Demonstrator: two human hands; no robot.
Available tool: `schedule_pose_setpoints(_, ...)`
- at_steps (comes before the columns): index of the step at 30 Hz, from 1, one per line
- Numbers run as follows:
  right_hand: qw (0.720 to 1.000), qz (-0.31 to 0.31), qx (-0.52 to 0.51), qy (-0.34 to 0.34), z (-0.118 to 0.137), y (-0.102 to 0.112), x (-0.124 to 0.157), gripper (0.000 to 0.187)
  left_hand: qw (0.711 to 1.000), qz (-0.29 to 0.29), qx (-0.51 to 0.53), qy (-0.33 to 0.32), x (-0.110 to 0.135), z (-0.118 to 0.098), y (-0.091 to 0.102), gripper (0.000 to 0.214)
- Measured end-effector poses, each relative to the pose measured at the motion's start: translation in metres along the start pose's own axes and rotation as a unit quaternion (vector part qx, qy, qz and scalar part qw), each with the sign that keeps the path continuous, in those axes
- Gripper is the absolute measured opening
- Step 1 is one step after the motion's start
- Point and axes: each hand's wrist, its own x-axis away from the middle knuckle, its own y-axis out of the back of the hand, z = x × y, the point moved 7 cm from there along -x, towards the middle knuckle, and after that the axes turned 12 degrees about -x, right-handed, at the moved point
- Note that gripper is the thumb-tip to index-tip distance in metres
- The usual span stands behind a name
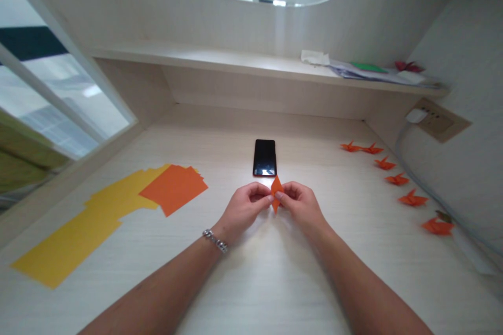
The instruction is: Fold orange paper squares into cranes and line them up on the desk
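Observation:
Between my hands is a small piece of folded orange paper (277,186), a narrow diamond standing point up. My left hand (250,202) pinches its left edge between thumb and fingers; a silver chain bracelet (215,241) circles that wrist. From the other side my right hand (301,200) grips the same paper, with the thumb pressed on its face. The fingertips behind the paper are partly hidden. Just beyond the hands a black phone (264,157) lies flat on the white table (251,282).
Orange sheets (173,190) lie fanned at the left, overlapping yellow sheets (74,241). Several folded orange paper cranes (412,198) line the right side, beside a grey cable (416,180) plugged into a wall socket (442,123). Behind runs a shelf (236,63) holding papers (361,70).

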Motion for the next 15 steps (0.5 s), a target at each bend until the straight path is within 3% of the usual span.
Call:
schedule_pose_setpoints(3,0.997,0.052,0.062,0.003,0.002,-0.007,0.003,0.018,0.999,-0.019,0.023,-0.013,0.001,-0.003,0.004,0.036)
schedule_pose_setpoints(5,0.997,0.067,0.048,0.006,0.003,-0.011,0.004,0.018,0.998,-0.041,0.037,-0.017,0.001,-0.004,0.008,0.04)
schedule_pose_setpoints(10,0.999,0.004,-0.051,0.015,0.005,-0.004,0.003,0.036,0.996,-0.084,0.013,-0.024,0.003,-0.007,0.015,0.036)
schedule_pose_setpoints(15,0.998,-0.031,-0.029,0.042,0.012,0.001,0.004,0.024,0.998,-0.045,-0.038,-0.037,0.004,-0.011,0.009,0.022)
